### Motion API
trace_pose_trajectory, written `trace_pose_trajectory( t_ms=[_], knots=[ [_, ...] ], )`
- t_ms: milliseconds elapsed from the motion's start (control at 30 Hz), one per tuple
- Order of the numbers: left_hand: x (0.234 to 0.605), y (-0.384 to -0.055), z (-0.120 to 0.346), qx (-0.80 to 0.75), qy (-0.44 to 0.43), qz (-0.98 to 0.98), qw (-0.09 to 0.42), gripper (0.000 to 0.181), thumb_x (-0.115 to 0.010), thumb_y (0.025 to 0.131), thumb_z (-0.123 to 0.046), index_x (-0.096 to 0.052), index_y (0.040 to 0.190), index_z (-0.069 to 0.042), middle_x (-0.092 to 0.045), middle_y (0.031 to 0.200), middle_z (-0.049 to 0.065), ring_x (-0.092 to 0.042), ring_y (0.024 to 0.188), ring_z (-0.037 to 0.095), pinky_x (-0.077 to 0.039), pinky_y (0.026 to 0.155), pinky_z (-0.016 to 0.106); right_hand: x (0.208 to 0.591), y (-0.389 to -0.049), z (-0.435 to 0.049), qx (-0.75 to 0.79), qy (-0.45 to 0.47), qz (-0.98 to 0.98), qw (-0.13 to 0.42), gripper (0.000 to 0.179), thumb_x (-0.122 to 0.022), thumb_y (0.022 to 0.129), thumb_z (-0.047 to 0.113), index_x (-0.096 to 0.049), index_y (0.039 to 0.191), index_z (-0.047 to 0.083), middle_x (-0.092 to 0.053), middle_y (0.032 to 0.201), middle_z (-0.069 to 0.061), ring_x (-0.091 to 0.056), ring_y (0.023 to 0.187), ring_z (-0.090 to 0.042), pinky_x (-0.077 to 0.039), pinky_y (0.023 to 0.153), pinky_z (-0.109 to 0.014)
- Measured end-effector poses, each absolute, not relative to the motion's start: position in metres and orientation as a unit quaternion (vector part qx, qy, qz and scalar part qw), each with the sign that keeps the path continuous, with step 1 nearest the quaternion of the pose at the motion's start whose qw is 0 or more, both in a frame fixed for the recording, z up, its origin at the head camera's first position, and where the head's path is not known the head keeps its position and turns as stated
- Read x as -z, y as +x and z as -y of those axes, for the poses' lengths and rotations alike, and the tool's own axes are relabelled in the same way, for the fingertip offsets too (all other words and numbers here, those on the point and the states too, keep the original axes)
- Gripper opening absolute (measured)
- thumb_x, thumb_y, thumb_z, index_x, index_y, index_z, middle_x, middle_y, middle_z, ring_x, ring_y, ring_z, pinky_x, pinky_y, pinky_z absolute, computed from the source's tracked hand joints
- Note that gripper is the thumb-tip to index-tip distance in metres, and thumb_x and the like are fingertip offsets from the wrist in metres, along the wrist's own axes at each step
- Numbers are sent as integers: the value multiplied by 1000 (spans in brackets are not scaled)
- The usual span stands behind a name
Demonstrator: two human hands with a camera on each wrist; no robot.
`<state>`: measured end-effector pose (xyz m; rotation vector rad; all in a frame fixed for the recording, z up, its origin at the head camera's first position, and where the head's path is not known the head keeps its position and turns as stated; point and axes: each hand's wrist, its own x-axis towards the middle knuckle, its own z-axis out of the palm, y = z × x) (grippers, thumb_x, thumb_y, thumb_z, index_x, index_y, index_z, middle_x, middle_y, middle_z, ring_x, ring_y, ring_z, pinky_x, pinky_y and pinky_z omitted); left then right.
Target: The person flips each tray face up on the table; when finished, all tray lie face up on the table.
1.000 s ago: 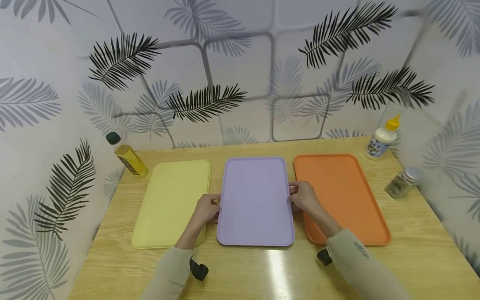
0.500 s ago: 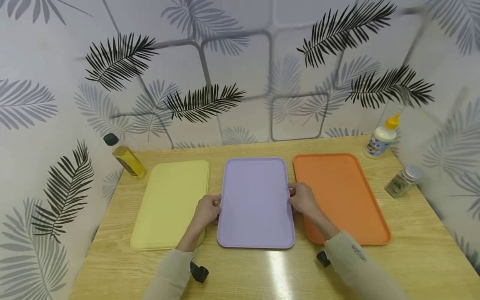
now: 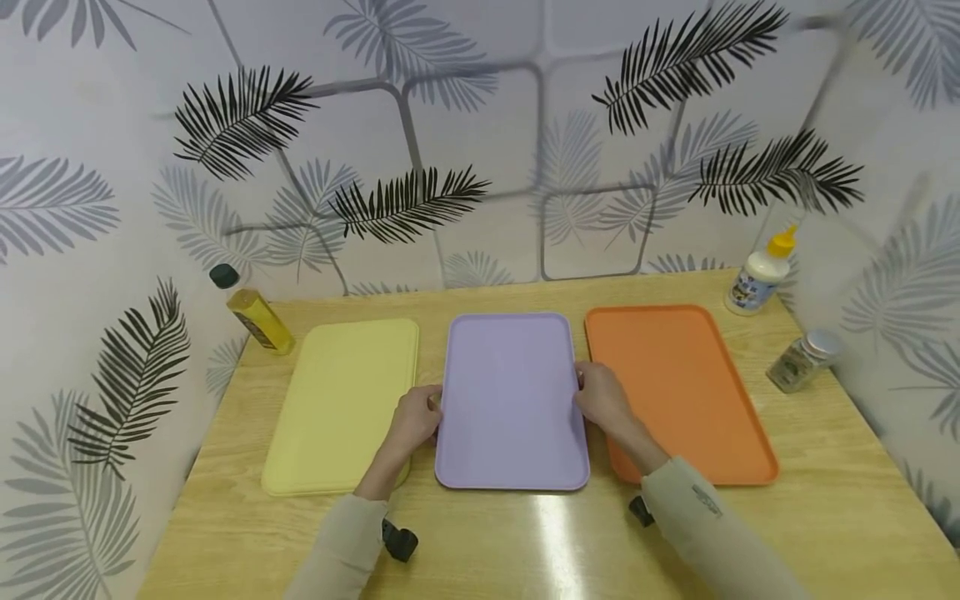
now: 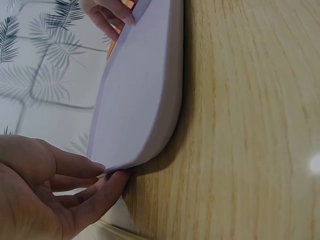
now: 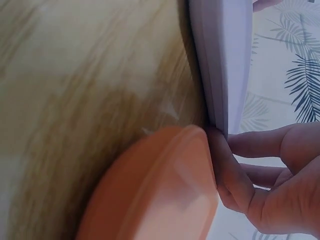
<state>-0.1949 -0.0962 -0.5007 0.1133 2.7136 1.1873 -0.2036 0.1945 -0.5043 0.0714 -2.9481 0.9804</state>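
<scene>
A light purple tray (image 3: 513, 400) lies between my hands at the middle of the wooden table. My left hand (image 3: 416, 415) pinches its left edge. In the left wrist view, the fingers (image 4: 107, 197) are at the rim, with one fingertip over it and another below. On the opposite side, my right hand (image 3: 602, 398) pinches the right edge. The right wrist view shows its fingers (image 5: 227, 172) at the purple rim, close beside the orange tray (image 5: 185, 190). A yellow tray (image 3: 341, 400) lies left of the purple one, partly behind my left hand.
At the back left stands a bottle of yellow liquid with a dark cap (image 3: 258, 317). A white bottle with a yellow nozzle (image 3: 759, 279) stands at the back right, near a silver-lidded jar (image 3: 804, 360). The wooden table (image 3: 480, 542) meets a leaf-patterned wall (image 3: 495, 225) at the back.
Both hands keep hold of the purple tray, which stays in about the same place. The fingers of the right hand have shifted slightly at the edge; the view has moved slightly.
</scene>
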Motion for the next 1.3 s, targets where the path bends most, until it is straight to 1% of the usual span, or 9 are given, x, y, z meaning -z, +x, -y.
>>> trace_pose_trajectory(
  t_ms=[100, 167, 333, 467, 600, 733, 900, 1200, 1300],
  knots=[
    [498, -193, 103, -421, 45, -901, 91, 43, -53, 85, 9, -54, 127, 13, -55, 69, 7, -50, 50, 14, -49, 44, 23, 502, -202, -196, -309, 17, 951, 16, 12, -53, 74, -11, -50, 69, -1, -44, 59, -5, -42, 56, -20, -30, 46, -28],
    [494, -192, 112, -438, 45, -894, 90, 42, -54, 88, 5, -53, 129, 12, -59, 79, 11, -57, 55, 19, -54, 49, 27, 500, -200, -196, -301, 13, 953, 23, 4, -56, 77, -6, -59, 79, -5, -54, 66, -10, -48, 60, -22, -38, 48, -31],
    [482, -192, 148, -452, 46, -888, 66, 39, -54, 95, -2, -50, 131, 11, -59, 100, 23, -66, 76, 33, -59, 58, 33, 495, -192, -195, -278, -6, 959, 61, 35, -58, 84, 5, -65, 116, -6, -68, 95, -20, -64, 80, -30, -54, 61, -47],
    [482, -194, 183, -413, 51, -908, 41, 40, -52, 97, -4, -48, 132, 13, -57, 108, 28, -65, 86, 38, -59, 65, 34, 490, -189, -189, -259, 3, 961, 95, 30, -60, 86, 9, -67, 113, -3, -69, 89, -16, -64, 70, -27, -53, 52, -44],
    [485, -193, 221, -347, 46, -937, 19, 42, -53, 95, -4, -46, 132, 15, -53, 116, 35, -61, 89, 41, -57, 66, 39, 486, -188, -177, -268, 31, 956, 115, 28, -62, 85, 8, -68, 111, -3, -68, 84, -10, -57, 61, -18, -47, 46, -31],
    [485, -194, 254, -298, 25, -954, 18, 47, -55, 91, -3, -43, 131, 19, -45, 121, 44, -55, 89, 48, -52, 72, 52, 481, -192, -158, -300, 52, 945, 120, 29, -62, 85, 7, -67, 112, -3, -67, 85, -9, -53, 60, -14, -43, 46, -25],
    [489, -195, 283, -248, 9, -968, 34, 55, -59, 93, -12, -38, 131, 22, -38, 125, 47, -39, 110, 65, -37, 90, 71, 473, -195, -128, -331, 77, 936, 91, 34, -61, 87, 6, -64, 119, -3, -68, 90, -11, -48, 53, -11, -35, 40, -20],
    [491, -196, 297, -211, 3, -973, 98, 70, -55, 97, -28, -27, 137, 22, -33, 129, 49, -33, 113, 68, -33, 92, 72, 468, -200, -73, -401, 104, 910, -2, 42, -56, 90, 8, -55, 131, -2, -65, 116, -19, -47, 60, -12, -36, 46, -21],
    [493, -196, 298, -207, 2, -972, 112, 72, -54, 98, -30, -26, 137, 23, -33, 130, 49, -33, 115, 67, -33, 94, 71, 471, -202, -51, -420, 116, 900, -26, 45, -56, 90, 7, -51, 135, -2, -62, 122, -21, -40, 47, -9, -34, 39, -19]
  ],
)
